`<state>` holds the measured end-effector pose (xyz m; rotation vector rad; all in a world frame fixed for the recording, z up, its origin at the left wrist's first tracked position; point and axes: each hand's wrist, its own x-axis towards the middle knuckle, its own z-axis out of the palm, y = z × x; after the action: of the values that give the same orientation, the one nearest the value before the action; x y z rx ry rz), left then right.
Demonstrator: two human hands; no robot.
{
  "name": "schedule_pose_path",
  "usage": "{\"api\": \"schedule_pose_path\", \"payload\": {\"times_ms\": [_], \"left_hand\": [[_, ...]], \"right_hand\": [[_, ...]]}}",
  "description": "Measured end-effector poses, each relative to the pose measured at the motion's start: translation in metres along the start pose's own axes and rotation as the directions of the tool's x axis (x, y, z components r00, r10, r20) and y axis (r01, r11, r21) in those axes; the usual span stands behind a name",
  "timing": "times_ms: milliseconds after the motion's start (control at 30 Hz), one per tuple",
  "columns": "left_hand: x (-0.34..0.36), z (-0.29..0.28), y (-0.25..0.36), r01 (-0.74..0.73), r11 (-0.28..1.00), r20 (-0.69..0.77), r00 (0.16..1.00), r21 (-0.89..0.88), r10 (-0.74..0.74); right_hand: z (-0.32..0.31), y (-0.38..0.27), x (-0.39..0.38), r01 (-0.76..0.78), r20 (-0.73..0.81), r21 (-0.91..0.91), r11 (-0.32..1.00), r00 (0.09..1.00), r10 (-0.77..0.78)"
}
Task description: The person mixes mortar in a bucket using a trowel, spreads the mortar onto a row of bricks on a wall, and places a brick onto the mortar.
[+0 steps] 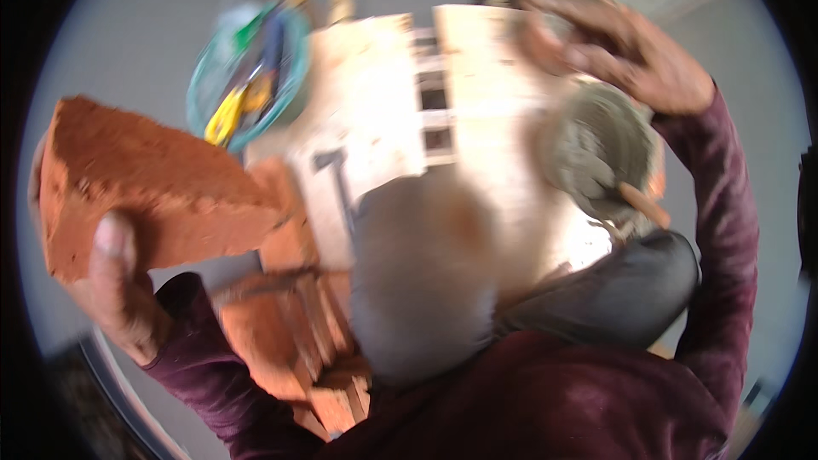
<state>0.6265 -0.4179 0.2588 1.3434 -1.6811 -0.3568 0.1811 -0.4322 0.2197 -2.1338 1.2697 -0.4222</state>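
Observation:
My left hand (119, 281) is closed around a rough orange-red brick (162, 187), thumb on its near side, and holds it up at the left. At the upper right my right hand (622, 51) curls around a round reddish container (544, 44) with something grey inside; motion smears it. Just below that hand stands a bucket of wet grey mortar (596, 136). A wooden handle (643, 204) sticks out over its near rim, and the tool's other end is in the mortar.
Loose bricks (264, 324) lie heaped at the lower left. A teal bucket (194, 102) holds several tools and a bottle. On the pale wooden boards (366, 77), gapped in the middle, rests a hammer (331, 158). My bent knees (426, 273) take up the near middle.

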Motion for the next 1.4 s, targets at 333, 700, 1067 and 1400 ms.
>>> {"api": "schedule_pose_path", "payload": {"times_ms": [333, 700, 1067, 1400], "left_hand": [[0.052, 0.269, 0.202, 0.183, 0.477, 0.377, 0.857, -0.859, 0.35], [-0.031, 0.435, 0.309, 0.058, 0.549, 0.552, 0.116, -0.834, 0.826], [-0.006, 0.366, 0.147, 0.159, 0.979, 0.991, 0.055, -0.131, 0.124], [-0.014, 0.372, 0.151, 0.112, 0.992, 0.998, 0.028, -0.063, 0.06]], "right_hand": [[-0.071, -0.054, -0.114, 0.248, -0.34, -0.388, 0.888, 0.857, -0.388], [0.0, 0.082, -0.41, -0.422, -0.874, -0.07, 0.904, 0.463, 0.148], [0.191, 0.2, -0.512, -0.921, -0.486, 0.145, 0.362, 0.252, 0.837], [0.219, 0.223, -0.512, -0.955, -0.425, 0.104, 0.279, 0.211, 0.88]]}}
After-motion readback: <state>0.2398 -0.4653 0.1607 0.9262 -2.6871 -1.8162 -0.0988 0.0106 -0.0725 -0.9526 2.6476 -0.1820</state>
